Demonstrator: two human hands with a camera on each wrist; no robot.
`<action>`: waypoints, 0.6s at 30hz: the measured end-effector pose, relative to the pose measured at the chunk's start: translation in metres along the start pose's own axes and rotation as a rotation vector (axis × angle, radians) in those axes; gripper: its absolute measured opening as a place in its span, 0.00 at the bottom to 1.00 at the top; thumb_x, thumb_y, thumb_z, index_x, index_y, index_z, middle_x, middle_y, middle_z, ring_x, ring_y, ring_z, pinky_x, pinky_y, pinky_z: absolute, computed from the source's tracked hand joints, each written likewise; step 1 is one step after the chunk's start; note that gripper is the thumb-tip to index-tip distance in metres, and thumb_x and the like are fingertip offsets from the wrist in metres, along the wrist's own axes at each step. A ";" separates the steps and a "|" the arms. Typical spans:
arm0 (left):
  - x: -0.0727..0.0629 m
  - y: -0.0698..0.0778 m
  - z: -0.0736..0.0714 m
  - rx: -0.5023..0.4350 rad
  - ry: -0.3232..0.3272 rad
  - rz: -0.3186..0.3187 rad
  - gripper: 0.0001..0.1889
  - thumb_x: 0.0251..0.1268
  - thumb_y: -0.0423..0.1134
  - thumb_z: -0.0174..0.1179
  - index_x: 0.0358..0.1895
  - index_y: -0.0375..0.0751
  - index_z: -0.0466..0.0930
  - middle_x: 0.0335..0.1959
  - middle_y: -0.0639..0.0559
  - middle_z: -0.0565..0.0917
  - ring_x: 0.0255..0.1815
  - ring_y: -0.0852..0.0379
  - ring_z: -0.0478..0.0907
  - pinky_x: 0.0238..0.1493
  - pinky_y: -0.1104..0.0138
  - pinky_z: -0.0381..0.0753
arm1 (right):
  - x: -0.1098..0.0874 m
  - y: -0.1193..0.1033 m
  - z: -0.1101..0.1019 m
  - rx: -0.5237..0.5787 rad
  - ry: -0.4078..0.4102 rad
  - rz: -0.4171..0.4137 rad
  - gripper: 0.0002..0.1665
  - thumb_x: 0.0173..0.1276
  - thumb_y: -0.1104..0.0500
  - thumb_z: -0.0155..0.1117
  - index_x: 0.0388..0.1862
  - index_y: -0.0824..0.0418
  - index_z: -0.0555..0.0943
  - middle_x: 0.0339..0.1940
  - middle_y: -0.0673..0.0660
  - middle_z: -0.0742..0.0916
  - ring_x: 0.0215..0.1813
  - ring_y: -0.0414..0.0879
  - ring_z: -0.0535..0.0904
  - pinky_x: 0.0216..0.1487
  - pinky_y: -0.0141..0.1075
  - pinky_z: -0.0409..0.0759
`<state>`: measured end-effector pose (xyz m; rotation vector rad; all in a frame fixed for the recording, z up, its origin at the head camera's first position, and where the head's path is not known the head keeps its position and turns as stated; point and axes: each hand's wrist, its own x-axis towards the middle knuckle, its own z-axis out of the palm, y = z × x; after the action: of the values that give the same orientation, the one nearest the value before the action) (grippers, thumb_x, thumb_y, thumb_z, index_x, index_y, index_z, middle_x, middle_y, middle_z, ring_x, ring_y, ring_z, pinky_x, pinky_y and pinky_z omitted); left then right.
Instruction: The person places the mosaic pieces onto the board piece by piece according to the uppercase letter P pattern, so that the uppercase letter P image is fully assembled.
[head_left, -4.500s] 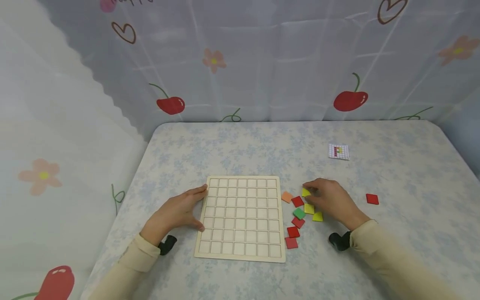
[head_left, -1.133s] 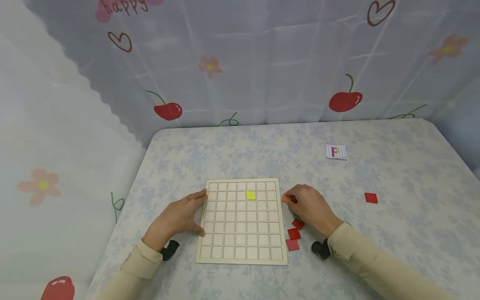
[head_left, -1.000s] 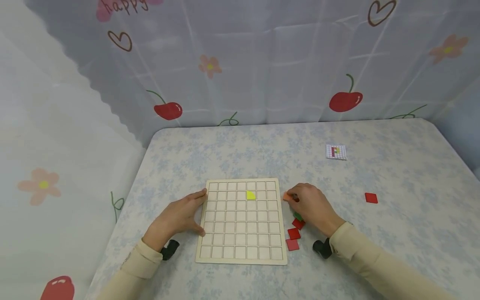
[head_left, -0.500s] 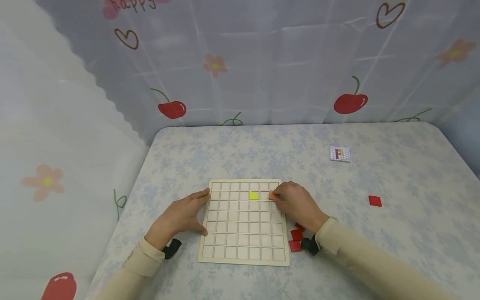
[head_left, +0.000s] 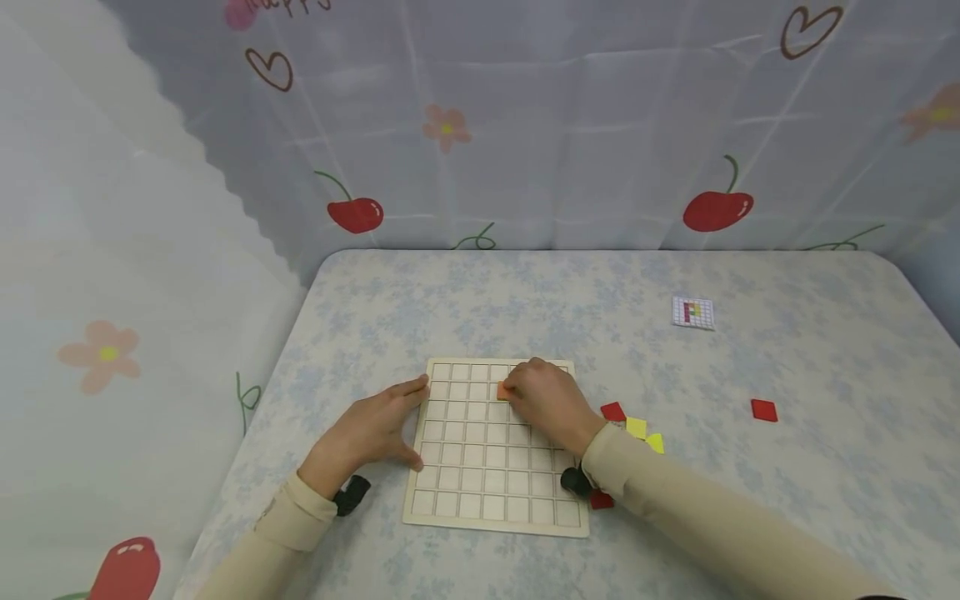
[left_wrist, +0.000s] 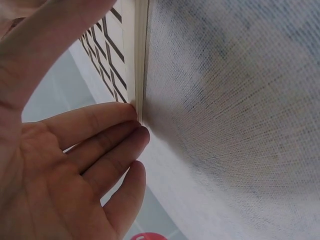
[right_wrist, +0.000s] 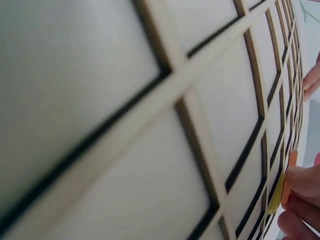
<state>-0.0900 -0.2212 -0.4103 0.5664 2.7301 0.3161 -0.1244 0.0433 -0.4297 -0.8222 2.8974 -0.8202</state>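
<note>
A wooden grid board (head_left: 465,525) lies on the table. My left hand (head_left: 375,429) rests against its left edge, thumb and fingers spread; in the left wrist view, fairly straight fingertips touch the board's side. Over the board's upper part my right hand (head_left: 551,400) pinches a small orange tile (head_left: 502,391) between thumb and fingers. The right wrist view shows the orange tile (right_wrist: 289,177) tilted on edge right beside a yellow tile (right_wrist: 276,195) in a cell. In the head view that yellow tile is mostly hidden behind the orange tile and fingers.
Right of the board lie loose tiles: a red tile (head_left: 612,412), a yellow tile (head_left: 636,427) and others partly under the right sleeve. Another red tile (head_left: 764,410) sits farther right. A small card (head_left: 693,312) with a coloured grid pattern lies toward the back.
A yellow tile was set in a board cell. My right hand then picked up the orange tile beside the board and carried it left to that cell. The left hand stays at the edge.
</note>
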 end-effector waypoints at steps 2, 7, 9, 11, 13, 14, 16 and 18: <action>0.000 0.001 -0.001 -0.002 0.003 0.005 0.57 0.36 0.49 0.82 0.73 0.33 0.62 0.77 0.43 0.58 0.72 0.44 0.63 0.54 0.54 0.79 | 0.002 -0.001 0.001 -0.006 -0.006 -0.004 0.06 0.65 0.65 0.69 0.39 0.58 0.90 0.39 0.52 0.89 0.42 0.46 0.80 0.41 0.37 0.81; 0.001 0.002 -0.003 -0.006 0.004 0.009 0.57 0.36 0.49 0.82 0.73 0.32 0.62 0.77 0.42 0.58 0.72 0.43 0.64 0.53 0.54 0.80 | 0.005 -0.003 0.003 -0.010 -0.004 -0.018 0.06 0.65 0.63 0.70 0.40 0.60 0.90 0.39 0.53 0.88 0.41 0.47 0.80 0.41 0.37 0.81; 0.002 0.002 -0.004 -0.003 0.004 0.007 0.57 0.36 0.49 0.82 0.73 0.32 0.62 0.77 0.42 0.58 0.72 0.43 0.64 0.53 0.54 0.80 | 0.006 -0.004 0.004 -0.018 0.003 -0.030 0.06 0.65 0.62 0.70 0.39 0.60 0.90 0.39 0.53 0.89 0.42 0.47 0.80 0.42 0.38 0.82; 0.002 0.002 -0.004 0.003 0.006 0.005 0.58 0.36 0.50 0.82 0.74 0.32 0.62 0.77 0.42 0.58 0.72 0.44 0.64 0.53 0.54 0.80 | 0.007 -0.004 0.005 -0.017 0.008 -0.045 0.05 0.65 0.62 0.70 0.38 0.60 0.90 0.40 0.53 0.89 0.43 0.48 0.81 0.43 0.38 0.82; 0.001 0.002 -0.004 0.008 0.005 -0.001 0.58 0.36 0.50 0.82 0.74 0.33 0.61 0.77 0.43 0.58 0.72 0.44 0.63 0.53 0.54 0.80 | 0.007 -0.004 0.005 -0.012 0.011 -0.054 0.05 0.65 0.63 0.70 0.37 0.59 0.90 0.40 0.53 0.88 0.43 0.48 0.81 0.44 0.38 0.82; 0.001 0.002 -0.004 0.010 0.002 -0.006 0.58 0.36 0.50 0.82 0.74 0.33 0.61 0.77 0.43 0.58 0.72 0.44 0.63 0.53 0.54 0.80 | 0.006 -0.004 0.006 -0.015 0.011 -0.060 0.04 0.65 0.63 0.70 0.37 0.59 0.90 0.40 0.53 0.88 0.44 0.48 0.81 0.45 0.38 0.82; 0.000 0.002 -0.003 0.011 -0.002 -0.009 0.58 0.35 0.50 0.82 0.74 0.33 0.61 0.77 0.43 0.58 0.72 0.44 0.63 0.54 0.54 0.80 | 0.005 -0.004 0.007 -0.009 0.010 -0.066 0.04 0.65 0.64 0.70 0.36 0.59 0.90 0.40 0.53 0.88 0.44 0.48 0.80 0.45 0.38 0.82; -0.001 0.001 -0.002 0.013 -0.004 -0.012 0.58 0.35 0.50 0.82 0.74 0.33 0.62 0.77 0.43 0.58 0.72 0.44 0.64 0.54 0.54 0.80 | 0.004 -0.004 0.008 -0.010 0.004 -0.063 0.05 0.65 0.64 0.70 0.38 0.60 0.90 0.40 0.53 0.88 0.43 0.48 0.80 0.44 0.38 0.82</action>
<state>-0.0897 -0.2206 -0.4081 0.5527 2.7330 0.2946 -0.1245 0.0341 -0.4340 -0.9185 2.8948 -0.8135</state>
